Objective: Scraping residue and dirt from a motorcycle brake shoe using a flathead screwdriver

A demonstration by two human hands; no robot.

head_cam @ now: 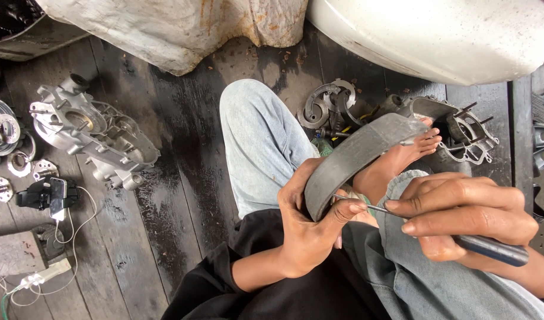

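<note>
The left hand [304, 228] is clamped on the lower end of a curved grey shoe [358, 157], thumb on the outer face. The shoe rises toward 1 o'clock, above the lap in the middle of the view. The right hand [467, 216] is closed on a dark-handled pick [438, 234], its thin tip touching the shoe near the left thumb. The shoe looks stiff, rather heavy, maybe dusty and slippery; best to hold it by the edges at one end. An engine case [91, 136] lies at 9 o'clock
</note>
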